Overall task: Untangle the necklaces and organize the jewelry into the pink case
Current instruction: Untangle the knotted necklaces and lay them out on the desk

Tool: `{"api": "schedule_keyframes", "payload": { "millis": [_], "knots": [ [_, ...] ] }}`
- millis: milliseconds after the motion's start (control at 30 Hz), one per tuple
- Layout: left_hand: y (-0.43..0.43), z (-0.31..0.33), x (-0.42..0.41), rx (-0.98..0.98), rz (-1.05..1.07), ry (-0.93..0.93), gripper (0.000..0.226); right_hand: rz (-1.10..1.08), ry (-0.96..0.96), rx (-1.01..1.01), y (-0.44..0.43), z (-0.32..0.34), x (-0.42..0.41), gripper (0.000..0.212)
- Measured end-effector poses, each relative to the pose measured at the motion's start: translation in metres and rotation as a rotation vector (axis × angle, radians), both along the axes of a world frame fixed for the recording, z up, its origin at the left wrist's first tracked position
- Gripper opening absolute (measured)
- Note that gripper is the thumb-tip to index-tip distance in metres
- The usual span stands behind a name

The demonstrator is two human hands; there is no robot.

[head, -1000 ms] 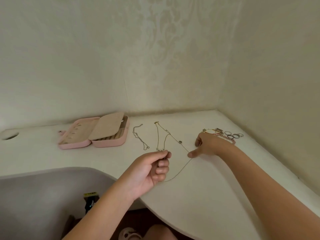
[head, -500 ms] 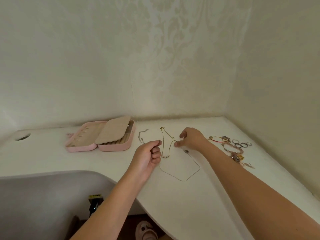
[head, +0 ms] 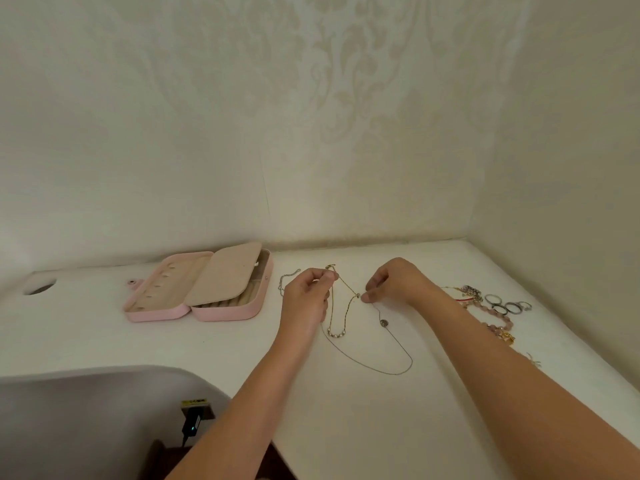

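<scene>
Head view. Since the earlier frame the left hand [head: 306, 299] has shifted right and now pinches the far end of the gold necklace [head: 333, 317]. The right hand [head: 398, 282] pinches the thin pendant chain [head: 398, 342] where the two meet. White table [head: 346, 427] in a corner of patterned walls. The gold necklace runs far-to-near, beaded loop nearest; the open pink case [head: 156, 315] lies to its left.

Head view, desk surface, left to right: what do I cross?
Hole → pink case → left hand → right hand → rings. Both hands pinch the necklaces, which overlap them, so those are left out.
</scene>
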State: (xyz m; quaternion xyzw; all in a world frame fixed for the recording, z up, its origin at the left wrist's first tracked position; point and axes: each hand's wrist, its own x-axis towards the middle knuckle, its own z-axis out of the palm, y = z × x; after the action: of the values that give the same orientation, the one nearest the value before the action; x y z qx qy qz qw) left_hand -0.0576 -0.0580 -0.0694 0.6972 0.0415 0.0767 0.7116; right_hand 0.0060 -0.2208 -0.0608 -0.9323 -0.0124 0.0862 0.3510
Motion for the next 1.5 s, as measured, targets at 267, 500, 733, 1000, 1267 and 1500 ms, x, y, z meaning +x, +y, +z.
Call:
{"api": "schedule_keyframes", "payload": {
  "millis": [267, 500, 733, 1000, 1267, 1500],
  "knots": [
    [0.005, -0.006, -0.001, -0.006, 0.018, -0.113, 0.012, 0.091, -0.115, -0.113, 0.015, -0.009, -0.001, 0.015],
    [-0.004, -0.001, -0.011, -0.068, -0.074, -0.04, 0.012, 0.179, -0.096, -0.116, -0.008, -0.004, -0.019, 0.02],
    [-0.026, 0.005, -0.017, -0.115, -0.174, 0.11, 0.01, 0.284, -0.126, 0.516, -0.042, 0.024, -0.057, 0.006],
    [-0.052, 0.012, -0.019, -0.106, -0.278, 0.06, 0.012, 0.231, -0.404, 0.452, -0.062, 0.028, -0.085, 0.012],
    [-0.056, 0.011, -0.024, -0.015, -0.205, 0.003, 0.013, 0.249, -0.688, 0.117, -0.056, 0.03, -0.094, 0.019],
    [-0.059, 0.013, -0.026, 0.031, -0.158, -0.049, 0.009, 0.188, -0.736, 0.075, -0.049, 0.028, -0.098, 0.01]
  ]
}}
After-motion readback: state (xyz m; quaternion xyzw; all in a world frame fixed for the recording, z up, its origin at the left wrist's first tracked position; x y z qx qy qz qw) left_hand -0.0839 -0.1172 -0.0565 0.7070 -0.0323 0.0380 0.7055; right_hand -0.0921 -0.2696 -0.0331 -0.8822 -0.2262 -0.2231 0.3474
